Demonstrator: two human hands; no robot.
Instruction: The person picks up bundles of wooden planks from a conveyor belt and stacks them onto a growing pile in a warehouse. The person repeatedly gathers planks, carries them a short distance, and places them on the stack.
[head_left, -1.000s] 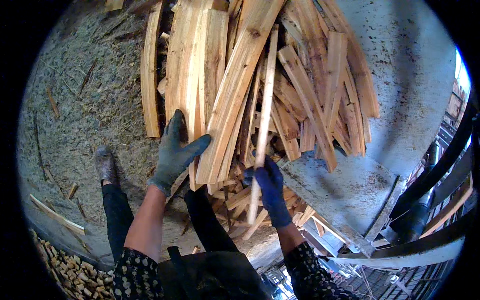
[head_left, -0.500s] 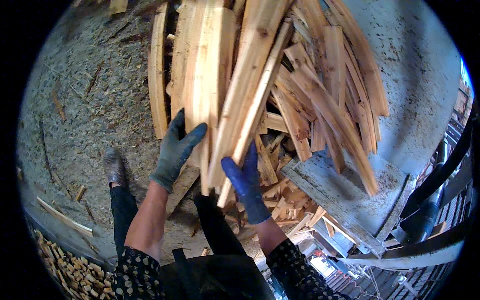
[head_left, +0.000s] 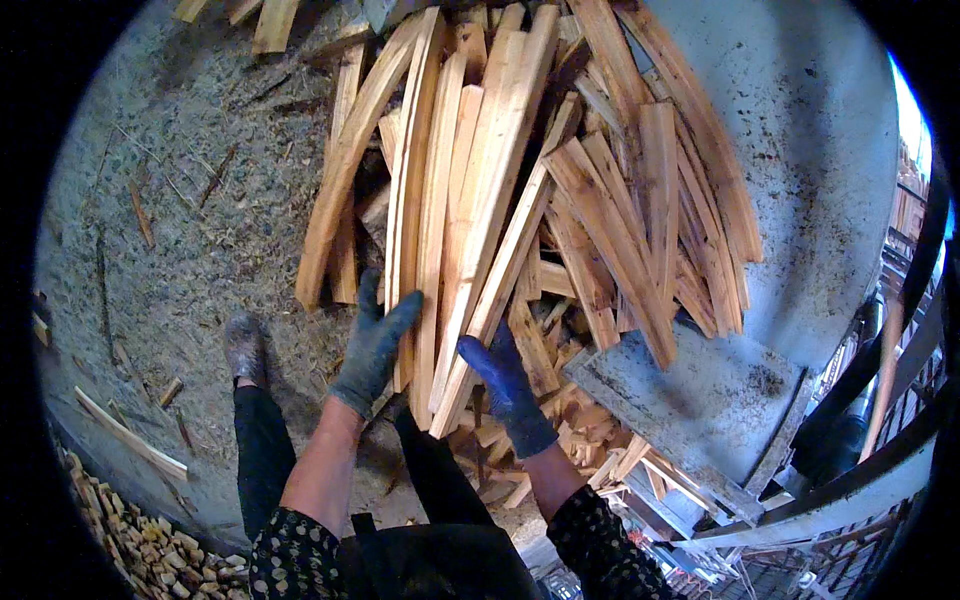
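A bundle of long, rough-sawn wooden slats [head_left: 455,220] lies between my two gloved hands, its near ends pointing toward me. My left hand [head_left: 372,345], in a grey-green glove, clasps the bundle's left side with the thumb on top; the other fingers partly disappear behind the wood. On the opposite side my right hand [head_left: 502,385], in a blue-purple glove, presses its thumb against the outermost slat. Its remaining fingers are partly hidden. Just left of the bundle, a separate curved-looking slat [head_left: 350,170] leans over another piece.
More slats [head_left: 650,220] are heaped on the right, against a pale metal surface [head_left: 820,150]. Short offcuts [head_left: 590,425] lie below them. A dusty floor with chips [head_left: 180,230] spreads left, and small wood blocks [head_left: 165,560] are piled at lower left. Metal framework [head_left: 900,420] stands far right.
The slats between my hands have shifted and sit closer together, more of their far ends showing. Both hands have moved slightly right and nearer to me. A slat at left now leans diagonally.
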